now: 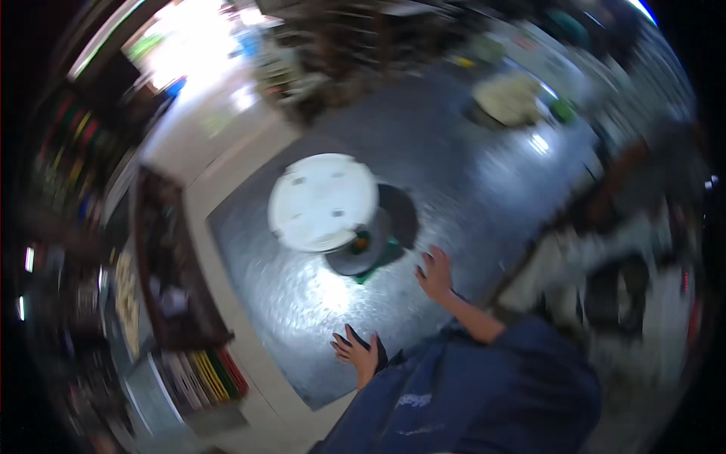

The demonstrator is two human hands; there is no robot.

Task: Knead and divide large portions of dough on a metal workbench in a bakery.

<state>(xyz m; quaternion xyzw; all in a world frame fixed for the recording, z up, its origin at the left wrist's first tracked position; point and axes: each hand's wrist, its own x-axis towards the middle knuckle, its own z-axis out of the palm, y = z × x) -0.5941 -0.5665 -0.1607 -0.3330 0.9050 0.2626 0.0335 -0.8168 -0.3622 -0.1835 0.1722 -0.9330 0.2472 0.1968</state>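
Observation:
A white round disc (pixel 321 198) with small cutouts sits over a grey round base (pixel 348 261) with green at its bottom, on a metal-topped table (pixel 265 303). My right hand (pixel 435 274) is right of and just below it, fingers spread, holding nothing. My left hand (pixel 355 348) is lower, near the table's front edge, fingers apart and empty. I cannot tell whether either hand touches the tabletop. The picture is blurred.
A pale lump (pixel 507 98) and a small green item (pixel 561 110) lie at the back right. A dark wooden trough (pixel 181 303) and coloured stacked boards (pixel 215 374) stand left. A blurred person's arm (pixel 620 170) is at right. A bright doorway (pixel 204 38) is at upper left.

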